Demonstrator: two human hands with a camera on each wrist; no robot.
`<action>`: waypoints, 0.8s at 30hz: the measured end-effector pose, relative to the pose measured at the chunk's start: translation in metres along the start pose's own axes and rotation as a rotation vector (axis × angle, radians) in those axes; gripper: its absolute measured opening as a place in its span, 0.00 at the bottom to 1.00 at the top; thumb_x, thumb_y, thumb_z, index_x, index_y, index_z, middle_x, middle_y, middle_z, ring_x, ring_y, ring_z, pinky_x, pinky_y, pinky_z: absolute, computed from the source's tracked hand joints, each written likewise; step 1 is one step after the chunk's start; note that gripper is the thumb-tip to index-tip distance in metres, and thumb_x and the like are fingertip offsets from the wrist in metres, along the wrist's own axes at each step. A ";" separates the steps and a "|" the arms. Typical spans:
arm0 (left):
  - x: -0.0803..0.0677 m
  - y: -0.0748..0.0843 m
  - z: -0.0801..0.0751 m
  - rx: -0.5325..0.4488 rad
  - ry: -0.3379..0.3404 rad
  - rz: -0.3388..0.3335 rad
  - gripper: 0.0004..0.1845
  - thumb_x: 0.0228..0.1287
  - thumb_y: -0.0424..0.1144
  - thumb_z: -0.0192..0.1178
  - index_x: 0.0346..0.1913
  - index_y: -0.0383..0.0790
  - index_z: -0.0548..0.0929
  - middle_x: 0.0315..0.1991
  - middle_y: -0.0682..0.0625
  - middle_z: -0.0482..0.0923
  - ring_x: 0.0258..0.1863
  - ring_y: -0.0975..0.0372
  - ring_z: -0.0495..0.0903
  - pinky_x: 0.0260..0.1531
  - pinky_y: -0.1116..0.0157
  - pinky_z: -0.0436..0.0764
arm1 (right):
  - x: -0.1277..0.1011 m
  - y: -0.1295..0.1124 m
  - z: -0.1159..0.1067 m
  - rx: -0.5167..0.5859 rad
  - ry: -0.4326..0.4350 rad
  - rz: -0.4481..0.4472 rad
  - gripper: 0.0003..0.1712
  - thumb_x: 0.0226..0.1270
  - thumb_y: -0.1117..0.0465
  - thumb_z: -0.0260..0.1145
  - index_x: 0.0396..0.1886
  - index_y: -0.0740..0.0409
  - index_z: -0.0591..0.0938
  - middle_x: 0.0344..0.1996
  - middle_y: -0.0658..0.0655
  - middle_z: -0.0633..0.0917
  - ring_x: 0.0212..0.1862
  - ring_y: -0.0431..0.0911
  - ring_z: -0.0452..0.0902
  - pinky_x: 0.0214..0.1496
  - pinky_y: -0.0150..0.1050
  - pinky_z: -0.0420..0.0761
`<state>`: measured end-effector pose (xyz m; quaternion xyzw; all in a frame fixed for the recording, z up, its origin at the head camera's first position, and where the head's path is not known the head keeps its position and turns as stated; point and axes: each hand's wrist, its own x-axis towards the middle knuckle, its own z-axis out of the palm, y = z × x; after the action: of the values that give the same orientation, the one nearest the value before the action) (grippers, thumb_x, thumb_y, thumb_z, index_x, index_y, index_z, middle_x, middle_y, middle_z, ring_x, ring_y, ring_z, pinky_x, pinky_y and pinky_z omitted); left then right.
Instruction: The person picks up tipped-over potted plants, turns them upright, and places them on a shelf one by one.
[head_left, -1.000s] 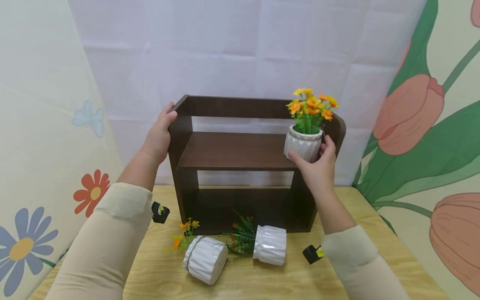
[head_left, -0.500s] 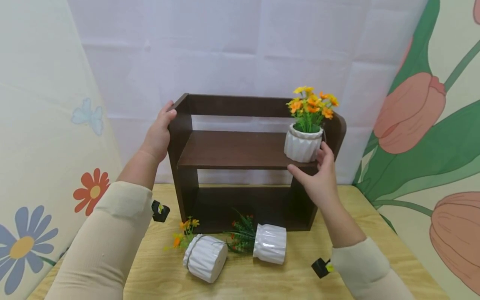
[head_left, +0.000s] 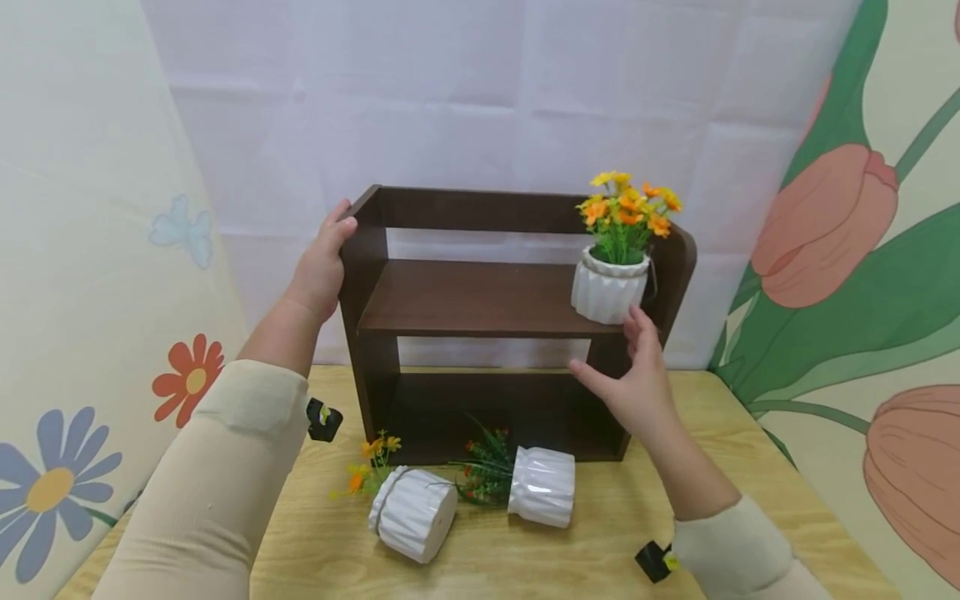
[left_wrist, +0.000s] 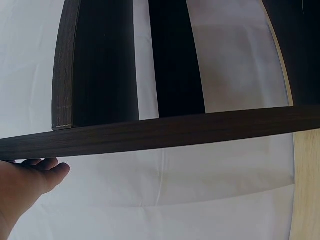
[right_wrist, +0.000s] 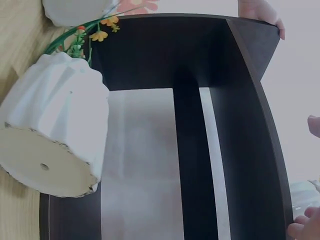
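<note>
A dark brown two-tier shelf (head_left: 465, 304) stands on the table. My left hand (head_left: 318, 271) rests against the outside of its left side panel, seen edge-on in the left wrist view with the fingers (left_wrist: 52, 172) along it. On the upper board, at the right end, a white ribbed flowerpot (head_left: 609, 287) with yellow and orange flowers (head_left: 626, 204) stands upright. Just below and in front of that pot is my right hand (head_left: 633, 387), thumb and fingers spread and holding nothing. Whether a fingertip still touches the pot's base or the board edge is hard to tell.
Two more white pots lie tipped over before the shelf: one (head_left: 412, 515) with orange flowers, the other (head_left: 542, 487) with grassy leaves and red flowers. Their plants point toward the shelf's lower board (head_left: 487, 408). A white cloth (head_left: 450, 100) hangs behind.
My right hand has let go of the flowerpot and drawn down and toward me, its fingers spreading. The pot stays on the upper board. My left hand keeps its place on the side panel.
</note>
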<state>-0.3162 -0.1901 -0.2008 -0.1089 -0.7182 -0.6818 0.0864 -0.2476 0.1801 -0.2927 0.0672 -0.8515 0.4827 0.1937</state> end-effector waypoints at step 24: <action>0.000 0.000 0.000 -0.001 -0.003 0.001 0.32 0.75 0.55 0.30 0.79 0.62 0.40 0.79 0.48 0.42 0.72 0.56 0.51 0.73 0.57 0.49 | -0.019 0.025 0.024 -0.062 -0.137 -0.057 0.62 0.53 0.50 0.77 0.79 0.52 0.48 0.77 0.62 0.54 0.76 0.60 0.50 0.74 0.59 0.56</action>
<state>-0.3164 -0.1900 -0.2002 -0.1101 -0.7178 -0.6821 0.0856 -0.2438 0.1713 -0.3315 0.1183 -0.8750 0.4447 0.1506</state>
